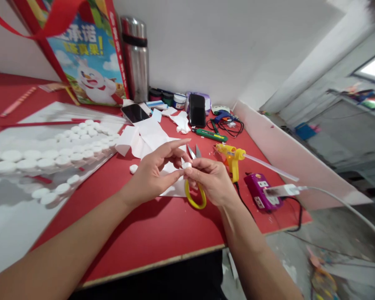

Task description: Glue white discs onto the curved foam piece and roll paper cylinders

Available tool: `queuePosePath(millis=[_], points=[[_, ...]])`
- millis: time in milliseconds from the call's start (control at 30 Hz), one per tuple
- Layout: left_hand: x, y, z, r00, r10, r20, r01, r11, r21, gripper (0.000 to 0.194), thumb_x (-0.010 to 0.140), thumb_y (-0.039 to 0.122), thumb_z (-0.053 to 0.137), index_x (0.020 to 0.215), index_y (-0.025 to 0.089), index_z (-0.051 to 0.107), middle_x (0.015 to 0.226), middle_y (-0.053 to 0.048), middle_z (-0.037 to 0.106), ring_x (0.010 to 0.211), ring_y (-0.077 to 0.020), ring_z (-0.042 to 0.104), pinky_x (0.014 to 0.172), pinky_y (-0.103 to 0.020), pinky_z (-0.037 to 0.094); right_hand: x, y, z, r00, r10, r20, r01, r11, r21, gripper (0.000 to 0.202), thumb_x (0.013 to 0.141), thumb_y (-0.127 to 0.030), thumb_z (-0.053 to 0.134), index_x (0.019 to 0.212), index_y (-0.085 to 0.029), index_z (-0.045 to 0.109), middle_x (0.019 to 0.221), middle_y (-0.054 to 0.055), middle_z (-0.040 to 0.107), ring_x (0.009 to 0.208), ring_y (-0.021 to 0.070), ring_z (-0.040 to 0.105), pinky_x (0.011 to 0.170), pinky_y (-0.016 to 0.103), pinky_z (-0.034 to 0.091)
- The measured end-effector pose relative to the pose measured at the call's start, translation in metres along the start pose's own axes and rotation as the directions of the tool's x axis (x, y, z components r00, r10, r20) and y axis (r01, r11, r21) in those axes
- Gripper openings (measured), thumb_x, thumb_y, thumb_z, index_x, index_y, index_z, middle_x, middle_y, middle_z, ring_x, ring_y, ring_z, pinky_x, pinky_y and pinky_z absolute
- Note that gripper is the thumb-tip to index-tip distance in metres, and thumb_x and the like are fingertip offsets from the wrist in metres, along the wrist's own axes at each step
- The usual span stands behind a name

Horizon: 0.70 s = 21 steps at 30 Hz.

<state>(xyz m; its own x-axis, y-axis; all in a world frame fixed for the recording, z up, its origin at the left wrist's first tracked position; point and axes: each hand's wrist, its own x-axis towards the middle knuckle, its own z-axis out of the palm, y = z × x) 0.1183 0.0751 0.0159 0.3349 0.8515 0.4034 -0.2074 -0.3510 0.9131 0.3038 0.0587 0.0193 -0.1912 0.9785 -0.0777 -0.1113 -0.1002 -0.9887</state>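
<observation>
A small white piece (186,165) is pinched between the fingertips of my right hand (208,177). My left hand (158,168) curves around its other side, thumb and fingers touching or nearly touching the piece. Beneath the hands lie scissors with yellow handles (195,205), blades pointing away, partly covered by my right hand. White paper sheets (150,132) spread behind and below my left hand. A small white lump (133,168) rests on the red table (150,233) left of my left hand.
Rows of white discs (46,162) stand on a board at left. A yellow glue gun (233,160) and purple power strip (262,191) lie at right. Behind are a green cutter (211,134), black phone-like object (197,110), steel thermos (136,60) and printed bag (90,62).
</observation>
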Motion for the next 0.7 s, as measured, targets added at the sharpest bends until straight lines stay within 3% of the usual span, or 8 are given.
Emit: queuePosePath(millis=[200, 300, 533, 700], points=[[-0.0019, -0.0037, -0.0024, 0.994, 0.107, 0.011, -0.107, 0.976, 0.189, 0.060, 0.088, 0.012, 0.070, 0.144, 0.029, 0.059, 0.109, -0.006, 0.069, 0.093, -0.0173, 0.061, 0.090, -0.032, 0.050, 0.0008, -0.0043, 0.0032, 0.992, 0.106, 0.063, -0.115, 0.982, 0.149, 0.030, 0.075, -0.045, 0.087, 0.082, -0.018, 0.076, 0.069, 0.000, 0.069, 0.054, 0.0081, 0.054, 0.051, 0.022, 0.043], [-0.0023, -0.0040, -0.0039, 0.988, 0.153, 0.003, -0.146, 0.937, 0.317, 0.062, 0.087, 0.011, 0.070, 0.145, 0.031, 0.058, 0.113, -0.006, 0.070, 0.097, -0.0190, 0.062, 0.095, -0.035, 0.049, 0.0017, -0.0065, 0.0042, 0.988, 0.152, 0.017, -0.152, 0.963, 0.224, 0.038, 0.074, -0.051, 0.086, 0.089, -0.018, 0.074, 0.069, -0.001, 0.068, 0.054, 0.0083, 0.055, 0.050, 0.021, 0.042], [-0.0012, -0.0013, -0.0038, 0.976, 0.202, 0.081, -0.217, 0.867, 0.448, 0.062, 0.090, 0.008, 0.063, 0.148, 0.028, 0.054, 0.109, -0.006, 0.070, 0.093, -0.0186, 0.060, 0.093, -0.033, 0.048, 0.0031, -0.0048, 0.0073, 0.986, 0.164, 0.016, -0.164, 0.963, 0.212, 0.030, 0.072, -0.037, 0.090, 0.072, -0.015, 0.069, 0.052, -0.006, 0.052, 0.046, 0.0051, 0.040, 0.046, 0.020, 0.031], [-0.0012, -0.0056, -0.0040, 0.956, 0.256, 0.144, -0.294, 0.817, 0.497, 0.064, 0.092, 0.005, 0.059, 0.152, 0.026, 0.047, 0.110, -0.006, 0.069, 0.092, -0.0171, 0.060, 0.093, -0.032, 0.049, 0.0041, -0.0054, 0.0073, 0.985, 0.172, 0.016, -0.171, 0.955, 0.244, 0.031, 0.066, -0.034, 0.093, 0.071, -0.014, 0.070, 0.054, -0.005, 0.053, 0.045, 0.0038, 0.037, 0.044, 0.020, 0.025]])
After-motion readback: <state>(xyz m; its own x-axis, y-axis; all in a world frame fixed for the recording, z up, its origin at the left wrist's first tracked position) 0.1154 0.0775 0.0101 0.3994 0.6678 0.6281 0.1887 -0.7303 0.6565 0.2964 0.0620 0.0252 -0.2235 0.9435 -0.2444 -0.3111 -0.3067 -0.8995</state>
